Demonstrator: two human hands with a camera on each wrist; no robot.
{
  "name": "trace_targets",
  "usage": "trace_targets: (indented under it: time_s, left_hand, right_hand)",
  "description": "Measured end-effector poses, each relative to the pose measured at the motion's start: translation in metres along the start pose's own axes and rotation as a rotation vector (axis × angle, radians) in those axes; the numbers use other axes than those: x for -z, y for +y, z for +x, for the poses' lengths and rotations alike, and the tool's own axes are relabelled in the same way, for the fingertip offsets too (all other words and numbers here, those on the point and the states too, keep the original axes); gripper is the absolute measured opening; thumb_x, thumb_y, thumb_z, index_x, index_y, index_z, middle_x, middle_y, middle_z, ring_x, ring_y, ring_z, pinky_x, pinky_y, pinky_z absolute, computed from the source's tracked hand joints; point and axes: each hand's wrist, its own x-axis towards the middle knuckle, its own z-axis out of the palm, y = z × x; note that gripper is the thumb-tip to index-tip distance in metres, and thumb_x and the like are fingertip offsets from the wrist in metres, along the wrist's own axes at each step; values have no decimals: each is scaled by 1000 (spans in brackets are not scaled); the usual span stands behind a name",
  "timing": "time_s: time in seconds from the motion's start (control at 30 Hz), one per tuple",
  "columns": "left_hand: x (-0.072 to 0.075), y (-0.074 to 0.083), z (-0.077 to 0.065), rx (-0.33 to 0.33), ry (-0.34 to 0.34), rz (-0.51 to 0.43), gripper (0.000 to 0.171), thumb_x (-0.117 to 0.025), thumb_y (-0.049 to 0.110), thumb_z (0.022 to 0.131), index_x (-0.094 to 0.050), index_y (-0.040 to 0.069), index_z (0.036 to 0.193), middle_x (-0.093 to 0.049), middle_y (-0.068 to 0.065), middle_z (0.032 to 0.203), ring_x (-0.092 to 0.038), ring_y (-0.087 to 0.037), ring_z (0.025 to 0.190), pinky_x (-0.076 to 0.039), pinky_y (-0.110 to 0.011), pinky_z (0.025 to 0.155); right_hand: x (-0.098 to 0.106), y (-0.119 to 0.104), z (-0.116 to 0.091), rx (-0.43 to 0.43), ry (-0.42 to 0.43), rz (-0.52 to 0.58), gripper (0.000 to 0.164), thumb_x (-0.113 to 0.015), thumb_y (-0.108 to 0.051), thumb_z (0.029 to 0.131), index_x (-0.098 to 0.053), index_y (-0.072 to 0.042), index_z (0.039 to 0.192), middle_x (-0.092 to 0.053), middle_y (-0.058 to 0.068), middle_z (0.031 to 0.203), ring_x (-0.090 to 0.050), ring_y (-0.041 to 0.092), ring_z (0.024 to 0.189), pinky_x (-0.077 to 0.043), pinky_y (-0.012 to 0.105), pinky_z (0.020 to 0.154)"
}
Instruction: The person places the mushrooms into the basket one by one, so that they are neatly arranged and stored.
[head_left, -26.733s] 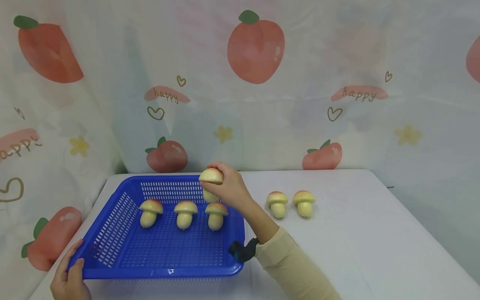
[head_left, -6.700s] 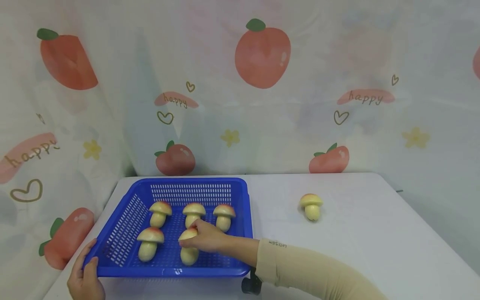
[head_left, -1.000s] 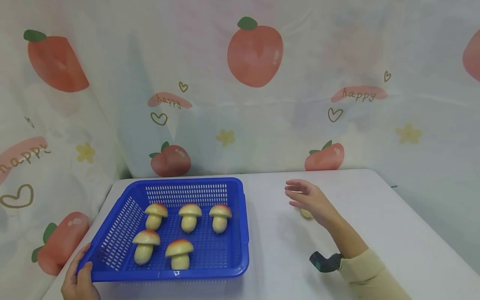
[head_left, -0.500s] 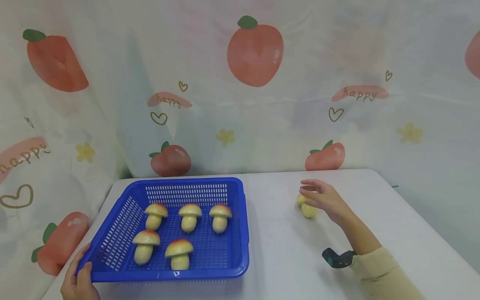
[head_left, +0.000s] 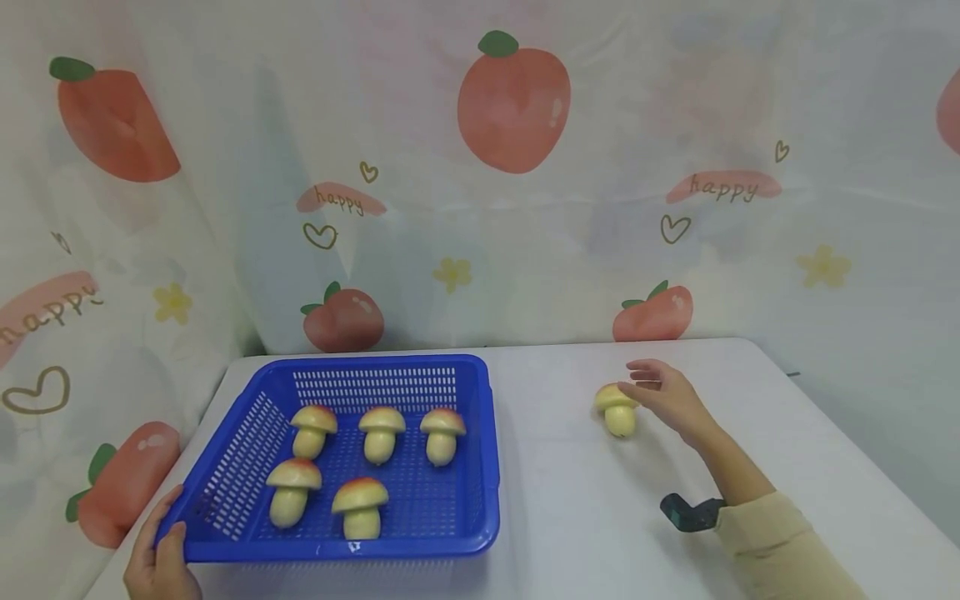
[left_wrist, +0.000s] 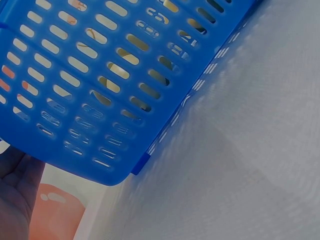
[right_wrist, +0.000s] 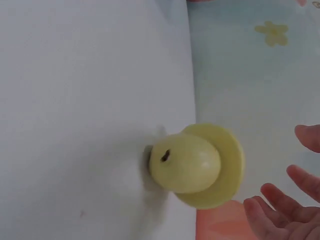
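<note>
My left hand (head_left: 161, 550) grips the near left corner of a blue plastic basket (head_left: 337, 550), thumb over the rim. In the left wrist view, part of that hand (left_wrist: 17, 195) shows beside the slotted basket wall (left_wrist: 75, 100). Far to the right, a toy mushroom (head_left: 619, 421) with a yellow, red-tinged cap lies on the table. My right hand (head_left: 671, 404) hovers at its right side with fingers spread, the thumb overlapping the cap in the head view. From the right wrist, the mushroom's stem end (right_wrist: 185, 162) faces the camera, and the fingers (right_wrist: 282, 202) stand apart from the cap.
Several similar mushrooms lie in the basket: a back row with one mushroom (head_left: 380, 437) in its middle, and nearer ones such as this mushroom (head_left: 360, 508). A white cloth covers the table (head_left: 555, 500). A fruit-print curtain (head_left: 525, 250) hangs behind and at the left.
Since the oldest frame, mushrooms have gone from the table into the basket, leaving one outside. Over the last second my right hand drew rightward, uncovering that mushroom. My left hand kept its grip.
</note>
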Motion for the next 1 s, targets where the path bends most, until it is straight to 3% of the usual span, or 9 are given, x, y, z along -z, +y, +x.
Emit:
trace_targets:
  time_s: [0.1,0.27,0.43,0.7,1.0]
  left_hand:
    - [0,0,0,13,-6,-17,40,-40,9,93,-61,29,121,-55,0,126,-53,-9,104,-41,-7,70]
    - [-1,2,-3,16,-9,4,41,-39,9,93,-60,30,122,-54,1,127,-52,-11,108,-41,-12,81]
    - [0,2,-3,6,-7,7,40,-40,10,93,-60,30,122,-55,1,127,-53,-12,108,-41,-13,82]
    - [-1,5,-4,-14,13,19,41,-40,9,93,-61,29,121,-56,0,125,-54,-11,107,-41,-13,82]
    - [0,0,-2,11,3,32,41,-39,11,93,-60,31,122,-54,3,127,-52,-12,110,-39,-23,93]
  right_hand:
    - [-1,9,1,19,46,-84,57,-58,-29,90,-40,8,128,-43,33,126,-40,46,117,-38,54,91]
    - [-3,21,2,19,60,-122,55,-60,-27,89,-41,8,127,-45,33,124,-40,47,116,-39,54,89]
    - [-7,25,6,11,36,-152,59,-62,-30,87,-41,7,128,-44,33,125,-38,48,117,-37,55,91]
    - [-15,34,16,81,16,-219,59,-66,-25,83,-43,10,125,-47,32,120,-41,47,111,-37,57,87]
    - [-24,40,26,25,-21,-222,62,-70,-26,80,-43,7,126,-48,29,118,-45,41,106,-42,50,83]
